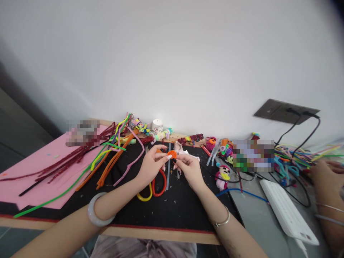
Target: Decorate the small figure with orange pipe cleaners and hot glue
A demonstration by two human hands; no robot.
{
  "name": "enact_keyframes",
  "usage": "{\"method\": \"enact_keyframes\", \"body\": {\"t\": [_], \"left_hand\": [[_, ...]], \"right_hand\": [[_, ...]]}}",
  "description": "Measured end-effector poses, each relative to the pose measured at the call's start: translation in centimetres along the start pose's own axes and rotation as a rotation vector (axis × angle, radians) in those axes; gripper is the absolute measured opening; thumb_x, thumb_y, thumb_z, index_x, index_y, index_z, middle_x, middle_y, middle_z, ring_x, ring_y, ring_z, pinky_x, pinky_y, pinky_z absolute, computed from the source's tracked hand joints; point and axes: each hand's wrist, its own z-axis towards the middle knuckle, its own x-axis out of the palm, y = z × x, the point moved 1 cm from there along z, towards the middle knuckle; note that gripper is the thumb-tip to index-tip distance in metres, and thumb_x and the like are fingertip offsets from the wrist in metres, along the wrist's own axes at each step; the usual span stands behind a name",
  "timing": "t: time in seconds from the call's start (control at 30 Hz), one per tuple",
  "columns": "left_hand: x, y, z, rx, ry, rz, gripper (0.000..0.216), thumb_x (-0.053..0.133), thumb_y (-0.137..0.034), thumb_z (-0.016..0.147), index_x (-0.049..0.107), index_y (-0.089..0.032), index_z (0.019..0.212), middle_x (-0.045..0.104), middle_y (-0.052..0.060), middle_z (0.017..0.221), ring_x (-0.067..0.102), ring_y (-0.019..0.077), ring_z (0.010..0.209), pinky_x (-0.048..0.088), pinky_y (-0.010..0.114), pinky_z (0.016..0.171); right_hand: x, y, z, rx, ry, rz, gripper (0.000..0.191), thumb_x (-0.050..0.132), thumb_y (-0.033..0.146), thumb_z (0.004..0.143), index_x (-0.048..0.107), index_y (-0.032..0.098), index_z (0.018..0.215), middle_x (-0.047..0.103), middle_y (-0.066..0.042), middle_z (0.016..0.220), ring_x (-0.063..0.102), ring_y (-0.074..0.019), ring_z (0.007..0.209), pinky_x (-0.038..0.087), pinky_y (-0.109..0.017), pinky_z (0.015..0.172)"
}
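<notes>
My left hand and my right hand meet over the black mat. Both pinch a small orange pipe-cleaner coil between their fingertips. The left wrist wears a pale bangle, the right a thin metal one. Red- and yellow-handled scissors lie on the mat just under the hands. Long pipe cleaners in orange, green, pink and dark red fan out to the left.
A pink sheet covers the table's left. A white glue jar stands by the wall. Small pipe-cleaner figures and a colourful pile lie right. A white power strip and another person's hand are at far right.
</notes>
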Motion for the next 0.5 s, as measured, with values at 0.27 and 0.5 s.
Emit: {"method": "enact_keyframes", "body": {"t": [0.27, 0.5], "left_hand": [[0.12, -0.22, -0.09, -0.014, 0.015, 0.001, 0.036, 0.065, -0.03, 0.073, 0.046, -0.019, 0.101, 0.065, -0.001, 0.07, 0.048, 0.0058, 0.041, 0.038, 0.018, 0.042], [0.19, -0.33, -0.17, -0.009, 0.011, -0.002, 0.034, 0.065, -0.027, 0.073, 0.047, -0.019, 0.1, 0.062, -0.004, 0.065, 0.047, 0.0051, 0.038, 0.038, 0.017, 0.041]], "right_hand": [[0.06, 0.12, -0.05, 0.012, -0.002, 0.091, 0.017, 0.068, 0.029, 0.07, 0.068, 0.015, 0.08, 0.061, 0.0, 0.054, 0.049, -0.0086, 0.044, 0.035, -0.02, 0.04], [0.33, 0.48, -0.25, 0.036, -0.024, 0.15, 0.017, 0.069, 0.029, 0.069, 0.064, 0.015, 0.078, 0.061, 0.001, 0.053, 0.048, -0.0077, 0.043, 0.033, -0.019, 0.04]]}}
